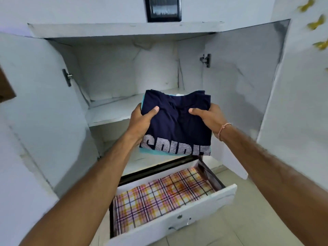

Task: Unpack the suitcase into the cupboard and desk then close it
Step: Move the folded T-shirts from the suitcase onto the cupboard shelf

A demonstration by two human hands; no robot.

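Note:
A stack of folded clothes (175, 128) is in front of the open white cupboard (124, 68); a navy T-shirt with white striped letters lies on top, with teal and white cloth showing beneath it. My left hand (142, 119) grips the stack's left side, thumb on top. At the right side my right hand (207, 118) grips it the same way. The stack hovers just before the cupboard's middle shelf (106, 112), which is bare. The suitcase is out of view.
Both cupboard doors (40, 112) stand open to the sides. Below, a white drawer (177, 221) is pulled out, lined with a checked cloth (159, 194). A lower shelf sits under the stack. Tiled floor lies at the lower right.

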